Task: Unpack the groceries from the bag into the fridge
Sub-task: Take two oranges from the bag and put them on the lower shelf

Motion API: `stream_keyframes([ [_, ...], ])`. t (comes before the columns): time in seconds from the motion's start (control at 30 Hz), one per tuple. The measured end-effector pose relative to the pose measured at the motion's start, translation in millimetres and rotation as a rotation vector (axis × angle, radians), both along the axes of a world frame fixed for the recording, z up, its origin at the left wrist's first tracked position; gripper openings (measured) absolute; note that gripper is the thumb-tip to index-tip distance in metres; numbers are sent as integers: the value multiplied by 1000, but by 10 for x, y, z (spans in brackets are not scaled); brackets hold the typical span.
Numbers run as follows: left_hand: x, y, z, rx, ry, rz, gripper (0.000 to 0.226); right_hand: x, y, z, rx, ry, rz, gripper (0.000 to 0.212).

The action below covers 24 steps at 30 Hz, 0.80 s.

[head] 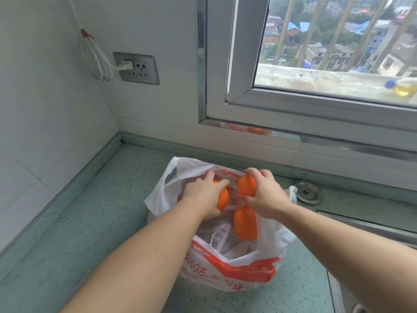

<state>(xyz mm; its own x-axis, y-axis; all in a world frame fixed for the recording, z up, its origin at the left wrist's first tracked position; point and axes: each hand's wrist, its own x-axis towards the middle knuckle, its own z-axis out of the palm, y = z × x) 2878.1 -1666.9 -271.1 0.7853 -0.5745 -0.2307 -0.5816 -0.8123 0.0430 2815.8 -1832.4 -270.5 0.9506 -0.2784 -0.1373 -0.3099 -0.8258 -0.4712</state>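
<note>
Oranges lifted out of the shopping bag, one in each hand

Both hands reach into the white and red plastic bag [228,269], which stands open on the green speckled surface [79,233] below the window [316,64]. The left hand [203,195] has its fingers curled over one orange [223,201]; the right hand [264,193] grips a second orange [246,185] from above. Taking two at once probably saves a trip. A third orange [244,222] lies still inside the bag, beside a label with a printed code [217,239]. No fridge is in view, so the fruit must be carried away from here.
</note>
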Motion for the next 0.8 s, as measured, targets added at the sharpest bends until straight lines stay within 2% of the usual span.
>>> stream_keyframes([
  [0.1, -75, 69, 211, 71, -32, -37, 71, -81, 41, 178, -20, -34, 40, 66],
  [0.33, -257, 327, 810, -39, 8, 44, 68, -240, 203, 751, -89, -70, 77, 76],
  [0.53, -564, 461, 1328, -267, 12, 302, 76, -412, 244, 1220, -44, -95, 141, 66],
  [0.7, -802, 566, 1736, -307, -82, 355, 81, -587, 223, 1610, -25, -137, 174, 76],
  [0.8, -861, 581, 1941, -297, -141, 327, 87, -730, 211, 1802, 30, -178, 139, 74],
])
